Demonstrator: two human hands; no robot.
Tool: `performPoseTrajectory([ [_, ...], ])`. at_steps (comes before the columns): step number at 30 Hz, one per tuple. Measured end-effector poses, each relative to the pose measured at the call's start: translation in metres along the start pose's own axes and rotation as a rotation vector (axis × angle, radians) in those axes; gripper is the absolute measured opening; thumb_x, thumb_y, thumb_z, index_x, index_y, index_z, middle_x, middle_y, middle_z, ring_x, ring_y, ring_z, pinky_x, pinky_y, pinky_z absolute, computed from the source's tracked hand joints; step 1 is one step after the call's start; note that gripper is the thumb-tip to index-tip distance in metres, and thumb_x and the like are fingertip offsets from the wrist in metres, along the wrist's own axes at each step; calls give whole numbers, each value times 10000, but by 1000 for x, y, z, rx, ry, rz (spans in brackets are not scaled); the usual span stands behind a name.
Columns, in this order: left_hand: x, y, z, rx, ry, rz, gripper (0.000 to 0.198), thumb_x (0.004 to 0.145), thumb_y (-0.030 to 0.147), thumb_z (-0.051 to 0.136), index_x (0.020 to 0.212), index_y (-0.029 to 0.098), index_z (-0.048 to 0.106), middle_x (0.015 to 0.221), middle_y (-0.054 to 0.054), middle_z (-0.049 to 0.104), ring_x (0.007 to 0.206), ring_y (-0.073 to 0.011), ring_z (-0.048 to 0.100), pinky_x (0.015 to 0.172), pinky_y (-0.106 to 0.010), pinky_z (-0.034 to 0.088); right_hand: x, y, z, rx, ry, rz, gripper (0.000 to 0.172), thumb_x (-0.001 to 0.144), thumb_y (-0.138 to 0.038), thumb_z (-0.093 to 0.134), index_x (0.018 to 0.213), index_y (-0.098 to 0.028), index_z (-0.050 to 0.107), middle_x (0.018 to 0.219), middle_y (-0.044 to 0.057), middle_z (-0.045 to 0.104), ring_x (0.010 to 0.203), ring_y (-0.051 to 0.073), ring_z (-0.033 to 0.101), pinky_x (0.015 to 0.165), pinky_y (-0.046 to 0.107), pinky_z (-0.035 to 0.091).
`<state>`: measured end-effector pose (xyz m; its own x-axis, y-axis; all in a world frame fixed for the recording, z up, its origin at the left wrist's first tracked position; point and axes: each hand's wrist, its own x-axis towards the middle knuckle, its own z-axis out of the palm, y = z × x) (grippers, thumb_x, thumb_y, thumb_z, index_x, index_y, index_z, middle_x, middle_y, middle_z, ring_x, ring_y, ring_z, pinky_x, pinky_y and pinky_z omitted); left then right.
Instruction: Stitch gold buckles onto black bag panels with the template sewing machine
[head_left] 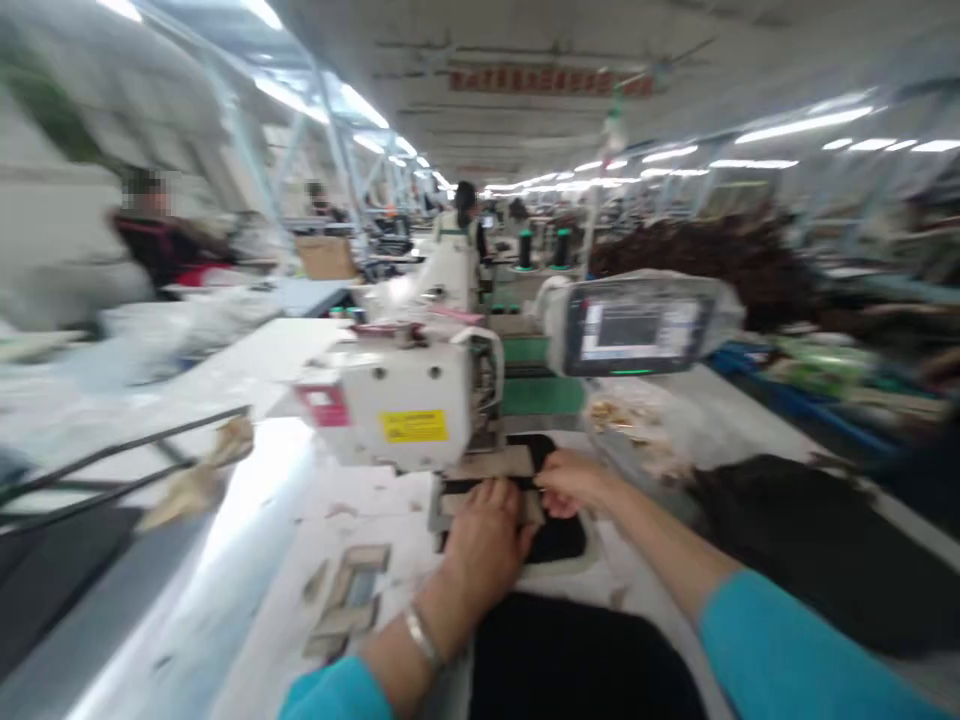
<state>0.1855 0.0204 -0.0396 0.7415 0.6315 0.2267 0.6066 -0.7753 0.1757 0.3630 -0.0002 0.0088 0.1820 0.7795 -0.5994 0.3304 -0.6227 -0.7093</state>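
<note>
Black fabric [566, 540] at sewing machine [409, 385], left hand [484, 540] flat, fingers [493, 492] together, right hand [568, 482] curled, grip unclear.

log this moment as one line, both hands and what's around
left hand: laid on tan piece, by sewing machine | right hand: fingers curled at black piece, grip unclear | screen: lit

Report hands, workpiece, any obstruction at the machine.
Left hand palm-down on beige plate. Right hand curled at black piece. White machine head close beyond left hand.
</note>
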Motion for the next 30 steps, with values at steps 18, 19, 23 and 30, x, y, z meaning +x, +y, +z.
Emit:
performPoseTrajectory([
  [18, -44, -47, -19, 101, -26, -226, 523, 910, 461, 617, 1286, 99, 581, 1367, -141, 581, 1135, -333, 552, 968, -477, 501, 51, 11, 2, 8, 69, 114, 194, 993, -241, 467, 804, -203, 454, 540, 5, 603, 401, 100, 583, 407, 174, 424],
  [19, -44, -48, -19, 102, -38, -216, 531, 920, 452, 608, 1308, 93, 567, 1387, -142, 568, 1146, -332, 547, 974, -471, 498, 52, 12, 1, 12, 66, 120, 193, 993, -239, 464, 803, -204, 451, 536, 5, 602, 396, 103, 582, 404, 177, 423],
  [23, -44, -51, -19, 96, -62, -205, 517, 935, 430, 595, 1324, 91, 557, 1402, -134, 561, 1142, -318, 554, 974, -446, 496, 59, 18, -2, 35, 53, 122, 180, 986, -247, 475, 814, -206, 443, 533, 5, 608, 393, 106, 581, 402, 177, 418],
  [30, -43, -51, -14, 111, -19, -174, 515, 927, 473, 583, 1284, 102, 573, 1370, -131, 575, 1103, -316, 563, 935, -452, 501, 61, 23, -5, 42, 63, 127, 181, 978, -260, 516, 821, -201, 446, 533, 1, 618, 394, 103, 580, 409, 173, 419],
])
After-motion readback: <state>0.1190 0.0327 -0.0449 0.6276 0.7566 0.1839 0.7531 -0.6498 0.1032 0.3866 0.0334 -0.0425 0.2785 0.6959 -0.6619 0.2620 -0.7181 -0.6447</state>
